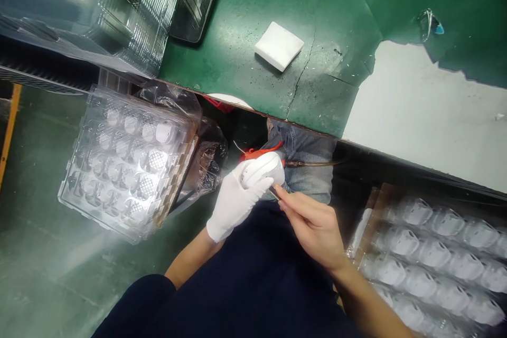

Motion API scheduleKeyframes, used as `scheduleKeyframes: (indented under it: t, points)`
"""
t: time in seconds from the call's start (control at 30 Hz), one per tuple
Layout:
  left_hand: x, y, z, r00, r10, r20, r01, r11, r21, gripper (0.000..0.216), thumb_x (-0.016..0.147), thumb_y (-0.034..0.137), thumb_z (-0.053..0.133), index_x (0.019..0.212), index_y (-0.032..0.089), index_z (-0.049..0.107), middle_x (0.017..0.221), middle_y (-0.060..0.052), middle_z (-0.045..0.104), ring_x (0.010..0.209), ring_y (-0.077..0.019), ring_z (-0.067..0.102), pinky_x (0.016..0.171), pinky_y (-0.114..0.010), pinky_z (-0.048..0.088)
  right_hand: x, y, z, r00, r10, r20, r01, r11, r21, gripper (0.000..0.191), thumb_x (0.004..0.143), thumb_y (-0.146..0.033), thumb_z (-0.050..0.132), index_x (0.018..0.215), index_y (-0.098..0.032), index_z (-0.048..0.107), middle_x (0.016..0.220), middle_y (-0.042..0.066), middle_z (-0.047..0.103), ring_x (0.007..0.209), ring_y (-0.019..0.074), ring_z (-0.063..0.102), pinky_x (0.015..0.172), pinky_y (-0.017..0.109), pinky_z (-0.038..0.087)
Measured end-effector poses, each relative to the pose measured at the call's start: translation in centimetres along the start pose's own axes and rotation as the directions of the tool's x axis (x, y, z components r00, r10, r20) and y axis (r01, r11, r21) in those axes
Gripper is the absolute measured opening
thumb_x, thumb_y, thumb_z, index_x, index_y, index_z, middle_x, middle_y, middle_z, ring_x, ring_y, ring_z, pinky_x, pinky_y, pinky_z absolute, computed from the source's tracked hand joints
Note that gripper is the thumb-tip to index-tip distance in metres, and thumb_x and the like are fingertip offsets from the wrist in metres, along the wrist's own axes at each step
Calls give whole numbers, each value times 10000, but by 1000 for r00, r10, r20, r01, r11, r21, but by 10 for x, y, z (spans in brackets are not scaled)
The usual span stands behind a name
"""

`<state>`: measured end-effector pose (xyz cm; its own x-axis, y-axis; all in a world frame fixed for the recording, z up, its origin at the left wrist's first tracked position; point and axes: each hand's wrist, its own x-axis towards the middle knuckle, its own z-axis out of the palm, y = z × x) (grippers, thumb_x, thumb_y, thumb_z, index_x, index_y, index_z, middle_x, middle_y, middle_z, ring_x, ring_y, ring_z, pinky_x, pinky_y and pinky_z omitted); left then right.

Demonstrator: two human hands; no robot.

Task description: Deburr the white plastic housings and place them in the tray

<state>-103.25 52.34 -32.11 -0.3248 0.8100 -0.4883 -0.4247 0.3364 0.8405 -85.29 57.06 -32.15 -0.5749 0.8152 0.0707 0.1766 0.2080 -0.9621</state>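
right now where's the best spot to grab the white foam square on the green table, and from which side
Probably from above, pinching two opposite straight edges of the white foam square. It lies flat on the green table with bare surface all around, so no side is blocked. It is turned cornerwise to the table edge, so the fingers should line up with its sides.
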Motion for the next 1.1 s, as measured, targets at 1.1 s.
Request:
scheduleKeyframes:
  t: [1.1]
  points:
    - [1, 2, 11, 970, -188, 154, 234, 896, -377, 485, 938, 430, 808, 1374, 223, 774, 1487, -105, 742, 1448, -360, 653, 1199, -478, 563, 4, 27, 11, 877, 423, -228, -309, 860, 406, 419, 1007, -405, 744, 1373, -247, 616, 1190, 111, 753, 636, 126, 631, 409, 223, 475]
